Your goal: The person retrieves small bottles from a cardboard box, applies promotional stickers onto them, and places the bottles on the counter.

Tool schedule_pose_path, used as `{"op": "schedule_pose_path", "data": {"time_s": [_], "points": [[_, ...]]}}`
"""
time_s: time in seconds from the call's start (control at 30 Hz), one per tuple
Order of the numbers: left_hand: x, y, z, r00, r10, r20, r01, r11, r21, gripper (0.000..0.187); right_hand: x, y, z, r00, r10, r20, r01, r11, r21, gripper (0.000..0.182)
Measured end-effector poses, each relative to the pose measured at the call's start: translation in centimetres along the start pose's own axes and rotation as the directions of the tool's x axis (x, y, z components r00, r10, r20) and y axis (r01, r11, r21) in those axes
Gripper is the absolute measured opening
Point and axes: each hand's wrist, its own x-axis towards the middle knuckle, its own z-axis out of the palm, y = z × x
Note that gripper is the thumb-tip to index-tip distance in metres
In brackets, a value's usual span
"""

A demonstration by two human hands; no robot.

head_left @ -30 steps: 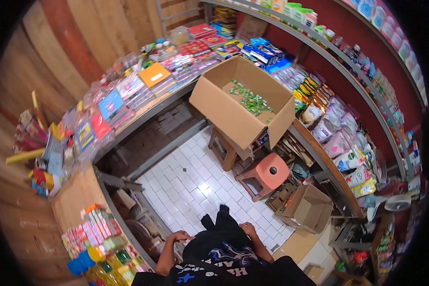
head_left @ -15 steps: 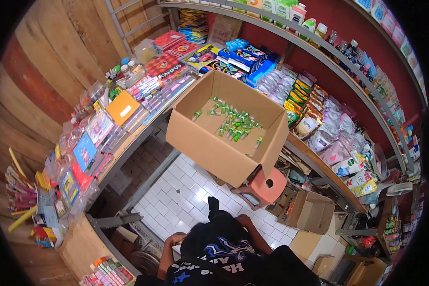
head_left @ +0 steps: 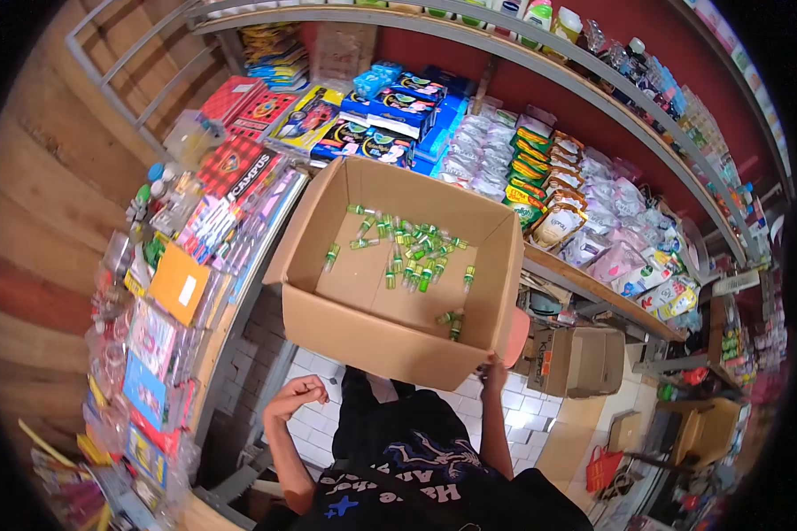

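A large open cardboard box (head_left: 372,336) fills the middle, its near wall facing me. Inside, on its floor, lie several small clear bottles with green labels and caps (head_left: 421,257), mostly clustered, with a few apart near the walls. My right hand (head_left: 493,372) is at the box's near right corner, its fingers bent around the edge. To the left of the box's near left corner, my left hand (head_left: 297,396) hangs in the air, fingers loosely bent and somewhat apart, with nothing visible in it.
A counter with stationery and an orange envelope (head_left: 179,288) runs along the left. Behind the box are blue packs (head_left: 390,111) and rows of pouches (head_left: 553,190). A pink stool (head_left: 516,336) is partly hidden beside the box; another carton (head_left: 593,361) sits farther right.
My hands have risen from beside my body toward the box, the right reaching its near corner. The view has shifted, and the box now sits lower and nearer, covering most of the stool.
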Motion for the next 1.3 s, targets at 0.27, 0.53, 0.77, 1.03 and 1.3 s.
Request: {"op": "schedule_pose_path", "data": {"time_s": [0.27,0.53,0.77,1.03,1.3], "points": [[3.5,16.8,-5.2,0.843,0.367,0.393,-0.341,0.930,-0.137,0.038,-5.0,-14.6,3.1,0.777,-0.299,-0.553,0.446,0.883,0.149,0.033],[11.3,24.4,-3.1,0.870,0.303,0.389,-0.307,0.950,-0.054,0.025,-12.5,-24.0,13.3,0.623,-0.671,-0.401,0.677,0.720,-0.154,0.022],[17.2,24.5,-0.5,0.934,0.330,0.138,-0.336,0.941,0.025,0.016,-13.6,-28.6,23.1,0.705,-0.580,0.409,0.705,0.506,-0.497,0.020],[19.6,23.7,-0.5,0.900,0.420,-0.112,-0.421,0.907,0.022,0.015,-7.6,-25.1,30.6,0.348,-0.307,0.886,0.936,0.162,-0.311,0.028],[19.8,23.5,-0.6,0.895,0.423,-0.142,-0.419,0.906,0.056,0.014,-2.2,-16.5,36.9,0.153,-0.207,0.966,0.941,-0.270,-0.207,0.027]]}}
